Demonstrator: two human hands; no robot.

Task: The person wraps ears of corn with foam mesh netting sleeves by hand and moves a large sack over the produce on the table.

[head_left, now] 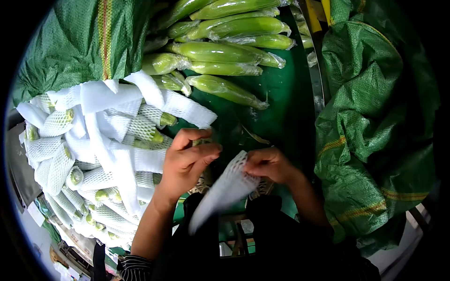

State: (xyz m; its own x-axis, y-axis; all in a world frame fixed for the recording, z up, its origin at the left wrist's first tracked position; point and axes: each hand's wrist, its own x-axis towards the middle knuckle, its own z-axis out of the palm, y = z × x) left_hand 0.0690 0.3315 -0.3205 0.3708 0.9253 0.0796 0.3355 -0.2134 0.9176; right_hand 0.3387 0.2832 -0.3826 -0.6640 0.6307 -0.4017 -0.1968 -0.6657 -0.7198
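Note:
A white foam net sleeve [225, 189] hangs from my right hand [271, 165], whose fingers pinch its mesh opening. The sleeve's lower end is blurred and points down to the left. My left hand [190, 159] is raised just left of the sleeve and apart from it, with bent fingers and nothing visible in them. Beyond my hands, several ears of corn [227, 90] in clear plastic wrap lie on the dark green surface [293, 107]. To the left is a heap of corn ears in white foam net sleeves [105, 178], with loose flat sleeves [190, 108] on top.
A green woven sack [84, 44] overhangs the heap at the upper left. Another crumpled green sack [370, 122] fills the right side. Between it and the corn runs a metal edge [318, 79]. A dry husk scrap [254, 135] lies beyond my hands.

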